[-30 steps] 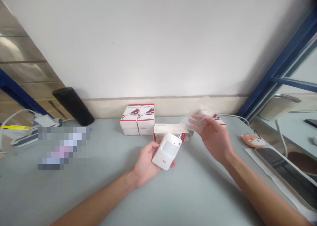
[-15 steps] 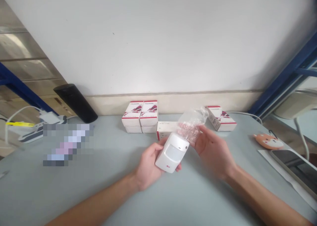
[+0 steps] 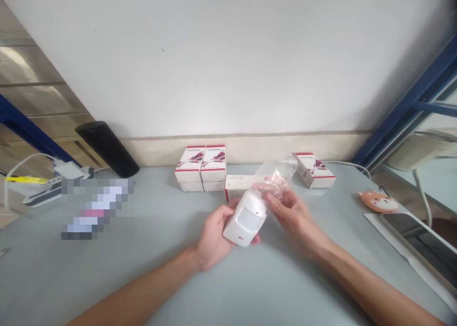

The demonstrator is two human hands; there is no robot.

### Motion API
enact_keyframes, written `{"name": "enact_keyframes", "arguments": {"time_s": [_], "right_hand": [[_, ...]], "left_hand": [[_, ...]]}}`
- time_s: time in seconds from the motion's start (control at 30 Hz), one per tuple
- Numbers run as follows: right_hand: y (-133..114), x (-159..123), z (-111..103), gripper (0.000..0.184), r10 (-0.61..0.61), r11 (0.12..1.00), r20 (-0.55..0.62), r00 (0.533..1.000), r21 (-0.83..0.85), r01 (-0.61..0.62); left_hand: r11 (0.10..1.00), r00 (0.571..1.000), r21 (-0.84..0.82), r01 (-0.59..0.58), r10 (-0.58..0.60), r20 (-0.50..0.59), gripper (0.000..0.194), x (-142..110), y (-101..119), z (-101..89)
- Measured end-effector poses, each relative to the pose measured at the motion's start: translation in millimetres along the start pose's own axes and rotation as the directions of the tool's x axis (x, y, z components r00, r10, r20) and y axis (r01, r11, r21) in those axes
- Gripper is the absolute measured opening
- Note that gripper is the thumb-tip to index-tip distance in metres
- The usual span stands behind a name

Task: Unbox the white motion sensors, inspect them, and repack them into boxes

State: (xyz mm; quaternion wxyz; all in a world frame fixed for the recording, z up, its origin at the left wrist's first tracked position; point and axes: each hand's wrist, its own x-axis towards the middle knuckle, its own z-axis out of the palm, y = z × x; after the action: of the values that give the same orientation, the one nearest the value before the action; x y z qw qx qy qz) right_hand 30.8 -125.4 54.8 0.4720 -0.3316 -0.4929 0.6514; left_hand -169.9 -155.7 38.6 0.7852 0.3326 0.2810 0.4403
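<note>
A white motion sensor [image 3: 246,220] with a pale curved window and a small red mark is held tilted above the table. My left hand [image 3: 215,235] is closed around its left side and underside. At its upper end a clear plastic bag [image 3: 280,170] sticks out, crumpled. My right hand [image 3: 291,216] is closed on the bag beside the sensor's top right corner, thumb toward the sensor. Whether the bag still covers part of the sensor I cannot tell. Just behind lies a white box [image 3: 237,185], partly hidden by the sensor and bag.
Several white and red boxes [image 3: 202,166] are stacked by the wall. Another box [image 3: 316,170] stands at right, near an orange animal-faced pouch [image 3: 379,201] and a dark phone [image 3: 417,235] on paper. A black cylinder [image 3: 109,150] and a power strip [image 3: 53,190] are at left.
My right hand has moved left toward the sensor's top, its fingers closing on the plastic bag. My left hand keeps its hold on the sensor, nearly unmoved.
</note>
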Motion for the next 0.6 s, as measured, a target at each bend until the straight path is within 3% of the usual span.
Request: {"name": "enact_keyframes", "arguments": {"time_s": [0.13,0.3,0.6], "right_hand": [[-5.0,-1.8,3.5,0.044,0.007,1.000,-0.076,0.997,0.024,-0.005],[-5.7,-6.8,7.1,0.044,0.042,0.999,0.004,0.999,-0.015,-0.042],[-3.3,-7.0,9.9,0.054,0.040,0.999,-0.092,0.995,0.005,-0.040]], "left_hand": [[0.999,0.999,0.040,0.018,-0.019,0.027,0.044,0.6,-2.3,-2.2],[0.998,0.999,0.062,0.025,-0.028,0.044,0.044,2.6,-3.3,-3.5],[0.991,0.994,0.124,0.045,-0.057,0.095,0.039,1.8,-6.0,-7.0]]}}
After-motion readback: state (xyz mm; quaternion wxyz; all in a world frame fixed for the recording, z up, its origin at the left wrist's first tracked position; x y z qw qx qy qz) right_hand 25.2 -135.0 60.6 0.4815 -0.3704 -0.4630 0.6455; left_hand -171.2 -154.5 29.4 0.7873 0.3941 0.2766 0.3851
